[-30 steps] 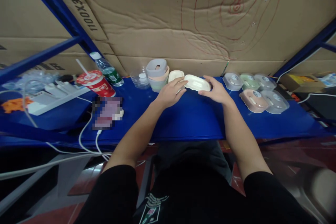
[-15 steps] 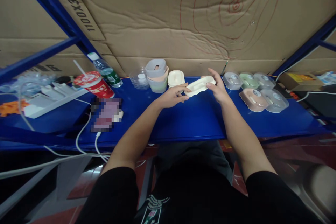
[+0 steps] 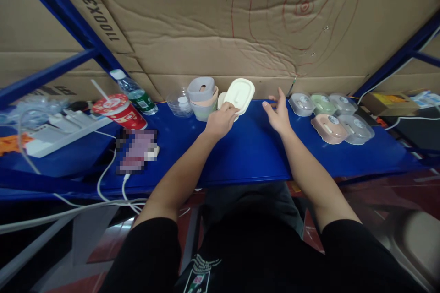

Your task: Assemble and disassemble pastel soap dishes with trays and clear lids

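Note:
My left hand [image 3: 222, 121] grips the lower edge of a cream, rounded-rectangular shallow plastic tray [image 3: 241, 94], which is tilted up with its broad face showing. Behind it, a second cream piece [image 3: 221, 100] on the tabletop is mostly covered by the tray and my hand. To the left stands a stack of pastel containers [image 3: 203, 96], grey on top with peach and grey-green below. My right hand [image 3: 280, 114] holds nothing; its fingers are apart, between the tray and the lidded containers on the right.
Several clear-lidded pastel containers [image 3: 330, 128] stand on the right of the blue table [image 3: 247, 160]. Clear round plastic pieces [image 3: 179, 103] lie left of the stack. A red cup with a straw [image 3: 120, 112], a water bottle [image 3: 135, 94], a power strip [image 3: 68, 132] and cables occupy the left.
My right hand has let go of the cream tray and moved apart from it. My left hand has turned the tray more upright and moved it left, over the other cream piece.

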The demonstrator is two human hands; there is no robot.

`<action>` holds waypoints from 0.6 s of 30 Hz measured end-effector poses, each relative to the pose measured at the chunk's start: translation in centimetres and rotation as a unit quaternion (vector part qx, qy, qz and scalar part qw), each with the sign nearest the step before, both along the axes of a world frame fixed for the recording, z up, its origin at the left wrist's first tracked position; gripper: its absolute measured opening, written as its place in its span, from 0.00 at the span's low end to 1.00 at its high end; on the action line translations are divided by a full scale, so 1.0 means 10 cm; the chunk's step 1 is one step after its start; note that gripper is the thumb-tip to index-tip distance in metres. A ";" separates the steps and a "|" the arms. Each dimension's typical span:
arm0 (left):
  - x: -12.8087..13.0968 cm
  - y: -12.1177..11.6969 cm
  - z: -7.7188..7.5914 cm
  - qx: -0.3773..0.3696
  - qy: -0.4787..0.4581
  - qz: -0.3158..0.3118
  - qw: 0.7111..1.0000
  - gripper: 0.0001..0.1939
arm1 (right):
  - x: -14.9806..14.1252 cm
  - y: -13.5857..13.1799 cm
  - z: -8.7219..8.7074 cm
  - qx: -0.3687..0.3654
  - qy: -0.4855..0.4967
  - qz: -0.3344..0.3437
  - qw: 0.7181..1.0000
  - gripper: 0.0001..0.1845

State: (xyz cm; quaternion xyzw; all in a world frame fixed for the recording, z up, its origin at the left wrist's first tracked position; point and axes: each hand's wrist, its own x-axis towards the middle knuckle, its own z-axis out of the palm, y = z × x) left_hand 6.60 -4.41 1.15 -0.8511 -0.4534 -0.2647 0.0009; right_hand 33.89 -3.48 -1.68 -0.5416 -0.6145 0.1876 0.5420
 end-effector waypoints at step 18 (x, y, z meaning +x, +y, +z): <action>-0.02 0.04 -0.06 -0.012 -0.015 0.055 0.998 0.26 | 0.63 0.07 0.25 -0.086 -0.307 -0.213 0.924 0.47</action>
